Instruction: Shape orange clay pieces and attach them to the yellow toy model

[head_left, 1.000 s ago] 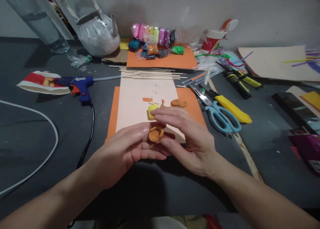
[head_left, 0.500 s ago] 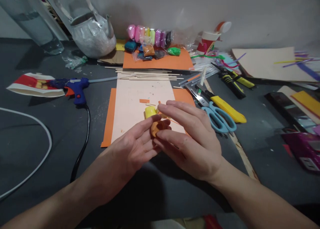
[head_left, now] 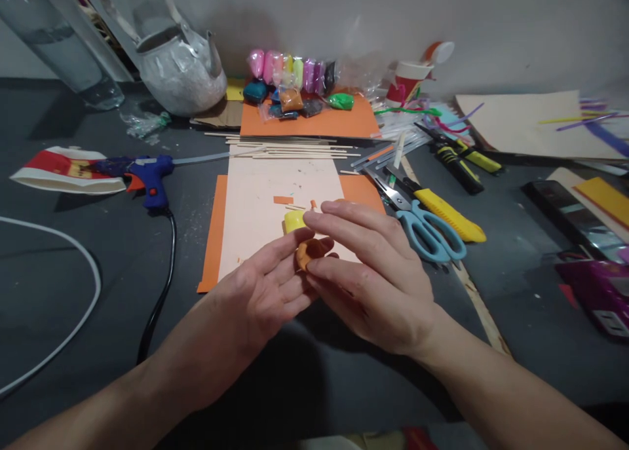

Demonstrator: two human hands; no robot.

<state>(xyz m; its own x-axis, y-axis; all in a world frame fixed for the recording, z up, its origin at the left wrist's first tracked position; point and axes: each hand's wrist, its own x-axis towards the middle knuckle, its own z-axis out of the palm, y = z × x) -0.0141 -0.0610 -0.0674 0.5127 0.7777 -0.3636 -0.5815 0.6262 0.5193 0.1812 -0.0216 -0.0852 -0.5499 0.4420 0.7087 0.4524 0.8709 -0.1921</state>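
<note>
A small orange-brown modelling clay piece (head_left: pixel 305 255), hollowed like a little cup, lies on the fingers of my left hand (head_left: pixel 268 285). That hand is palm up, its fingers curled under and behind the piece. From the other side, my right hand (head_left: pixel 381 276) pinches the clay's near rim with the thumb, its fingers arched over the top. Part of the clay's far side is hidden by the fingers. Just beyond my left fingertips, a yellow clay piece (head_left: pixel 293 221) sits on a pale sheet (head_left: pixel 260 181).
A blue hot glue gun (head_left: pixel 153 175) lies left, its black cord running forward. Scissors (head_left: pixel 427 230) and a yellow utility knife (head_left: pixel 452 214) lie right, with pliers (head_left: pixel 457 162) beyond. Thin wooden sticks (head_left: pixel 295 150), packaged clay (head_left: pixel 289 76) and a metal kettle (head_left: pixel 181 70) are at the back.
The orange clay piece has turned slightly, so its hollow shows more openly. My right fingers have shifted a little over it; both hands stay in nearly the same place.
</note>
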